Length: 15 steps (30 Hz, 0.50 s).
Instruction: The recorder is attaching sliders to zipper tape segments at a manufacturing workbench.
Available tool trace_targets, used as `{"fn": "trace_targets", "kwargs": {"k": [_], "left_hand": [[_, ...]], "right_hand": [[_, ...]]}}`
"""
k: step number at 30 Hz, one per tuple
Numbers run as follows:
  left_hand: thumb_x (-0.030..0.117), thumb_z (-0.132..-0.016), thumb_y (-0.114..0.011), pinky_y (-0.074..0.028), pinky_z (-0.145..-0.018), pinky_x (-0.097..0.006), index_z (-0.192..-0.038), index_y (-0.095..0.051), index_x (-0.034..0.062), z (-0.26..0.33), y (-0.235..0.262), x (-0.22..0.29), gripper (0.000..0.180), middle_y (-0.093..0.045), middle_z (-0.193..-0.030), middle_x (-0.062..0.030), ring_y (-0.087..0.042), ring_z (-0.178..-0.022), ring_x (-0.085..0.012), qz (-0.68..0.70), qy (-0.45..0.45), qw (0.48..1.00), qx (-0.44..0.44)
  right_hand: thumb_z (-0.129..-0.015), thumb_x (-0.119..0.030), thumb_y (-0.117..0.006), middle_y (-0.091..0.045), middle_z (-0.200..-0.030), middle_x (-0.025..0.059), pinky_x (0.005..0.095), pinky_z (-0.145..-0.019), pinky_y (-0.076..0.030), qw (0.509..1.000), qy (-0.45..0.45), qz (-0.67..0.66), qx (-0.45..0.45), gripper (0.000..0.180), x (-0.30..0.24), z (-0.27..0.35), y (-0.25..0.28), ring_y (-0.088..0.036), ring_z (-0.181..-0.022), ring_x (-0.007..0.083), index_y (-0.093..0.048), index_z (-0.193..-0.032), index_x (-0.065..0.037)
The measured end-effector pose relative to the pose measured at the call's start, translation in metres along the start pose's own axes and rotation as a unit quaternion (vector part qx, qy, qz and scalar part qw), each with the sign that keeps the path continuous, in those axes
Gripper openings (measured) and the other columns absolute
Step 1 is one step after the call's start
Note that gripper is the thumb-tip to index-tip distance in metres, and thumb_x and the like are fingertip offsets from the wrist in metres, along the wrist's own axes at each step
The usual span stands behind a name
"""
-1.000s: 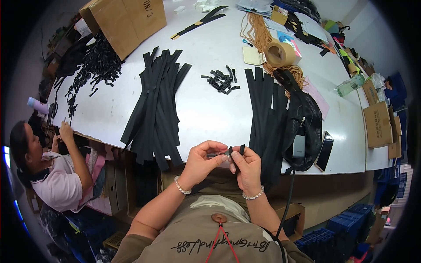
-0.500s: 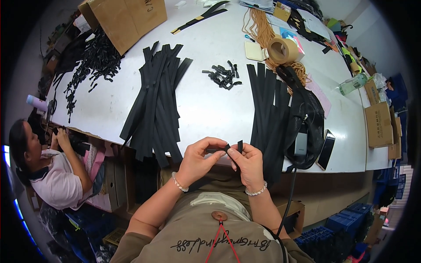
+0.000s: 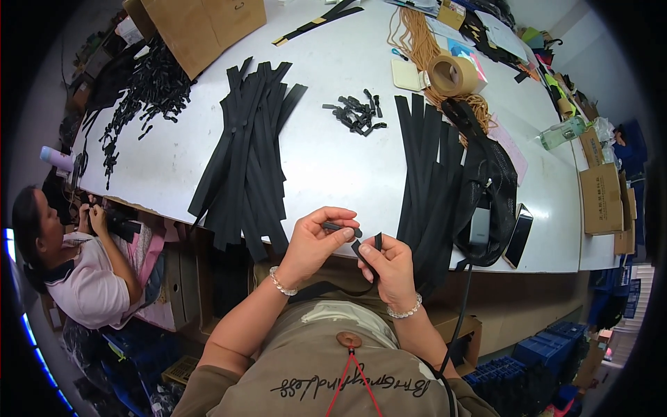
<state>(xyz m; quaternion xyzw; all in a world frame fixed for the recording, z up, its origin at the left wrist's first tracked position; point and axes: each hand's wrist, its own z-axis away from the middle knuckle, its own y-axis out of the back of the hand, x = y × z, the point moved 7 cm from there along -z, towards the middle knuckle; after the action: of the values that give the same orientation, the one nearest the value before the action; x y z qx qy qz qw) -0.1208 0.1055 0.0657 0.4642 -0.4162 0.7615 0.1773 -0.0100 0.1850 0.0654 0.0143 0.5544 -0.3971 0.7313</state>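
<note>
Just over the table's near edge, my left hand (image 3: 316,244) pinches a small black piece (image 3: 336,226), shaped like a zipper pull, between thumb and fingers. Close beside it, my right hand (image 3: 390,267) grips the end of a black tape-like strip (image 3: 358,248), which sticks out past the thumb. A small gap separates the two held things. Ahead of my hands lies a loose pile of similar small black pieces (image 3: 356,115). Long flat black strips lie in a bundle (image 3: 243,146) to the left and another bundle (image 3: 420,167) to the right, both reaching the near edge.
A cardboard box (image 3: 208,31) stands far left by a heap of black pieces (image 3: 156,83). On the right are a tape roll (image 3: 453,75), tan cords (image 3: 417,38), a black mesh bag (image 3: 490,170), a phone (image 3: 518,236) and a bottle (image 3: 563,132). Another person (image 3: 83,271) sits at left.
My hands have drawn slightly apart. The small black piece in my left hand now shows clear of the strip end in my right. The view has shifted slightly.
</note>
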Motion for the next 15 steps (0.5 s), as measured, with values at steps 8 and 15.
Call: {"fn": "trace_targets", "kwargs": {"k": [8, 15], "left_hand": [[-0.002, -0.081, -0.062, -0.050, -0.077, -0.021, -0.105, -0.059, -0.0006, 0.0055, -0.0017, 0.0065, 0.024, -0.061, -0.095, -0.0055, -0.057, -0.089, -0.0090, -0.071, -0.025, 0.997, -0.002], [0.000, -0.081, -0.063, -0.051, -0.073, -0.021, -0.100, -0.060, 0.0018, 0.0086, -0.0025, 0.0091, 0.020, -0.062, -0.094, -0.0039, -0.059, -0.089, -0.0089, -0.122, -0.048, 0.991, 0.006]], "right_hand": [[-0.085, -0.006, -0.061, -0.058, -0.064, 0.0047, 0.0177, -0.040, -0.035, 1.000, 0.001, -0.009, 0.019, 0.009, 0.0020, 0.0016, -0.0008, -0.047, -0.046, 0.0058, -0.060, -0.084, 0.002], [-0.084, -0.006, -0.061, -0.058, -0.063, 0.0049, 0.0181, -0.040, -0.035, 0.999, -0.005, -0.022, 0.038, 0.008, 0.0039, 0.0044, 0.0013, -0.048, -0.046, 0.0066, -0.060, -0.081, 0.002]]}}
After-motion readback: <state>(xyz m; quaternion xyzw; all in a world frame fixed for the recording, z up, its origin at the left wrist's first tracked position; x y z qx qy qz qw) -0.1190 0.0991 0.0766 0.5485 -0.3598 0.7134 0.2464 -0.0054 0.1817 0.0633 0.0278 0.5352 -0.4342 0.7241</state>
